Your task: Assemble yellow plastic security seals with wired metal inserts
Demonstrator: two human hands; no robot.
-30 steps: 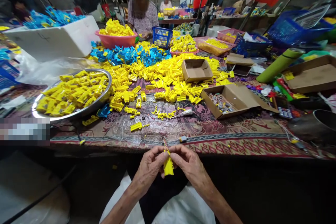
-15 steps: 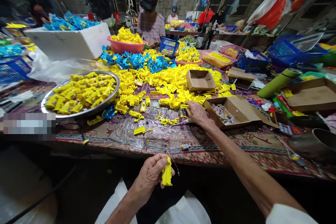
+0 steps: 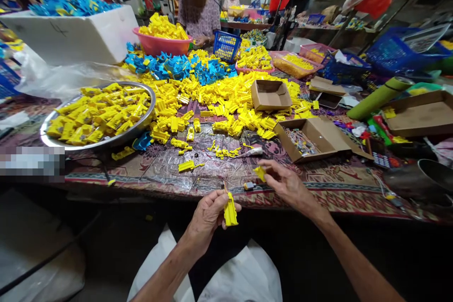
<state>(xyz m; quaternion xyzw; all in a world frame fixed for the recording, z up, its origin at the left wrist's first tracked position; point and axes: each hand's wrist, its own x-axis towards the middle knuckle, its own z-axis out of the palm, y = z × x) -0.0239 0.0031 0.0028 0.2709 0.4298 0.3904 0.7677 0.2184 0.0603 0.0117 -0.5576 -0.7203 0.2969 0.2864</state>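
Note:
My left hand (image 3: 208, 214) pinches a yellow plastic housing (image 3: 230, 210) in front of the table edge, with thin wires coming off its top. Up and to the right, my right hand (image 3: 288, 186) is closed on a small yellow plastic piece (image 3: 260, 173), held just above the cloth. Between the hands, near the edge, lies a small grey part with wires (image 3: 249, 186). Behind it are several small yellow clips (image 3: 226, 152) and a white-tipped tool (image 3: 253, 152). A lone yellow part (image 3: 187, 166) lies to the left.
A metal bowl (image 3: 150, 113) of yellow pieces stands at left. A heap of yellow parts (image 3: 226, 94) covers the middle. At right are an open cardboard box (image 3: 327, 139) with small wired parts and a smaller box (image 3: 271, 104). A person (image 3: 200, 9) sits opposite.
My right hand has drawn back from the yellow heap toward me, now with a small yellow piece in its fingers. My left hand has risen slightly with the housing. The view has shifted a little.

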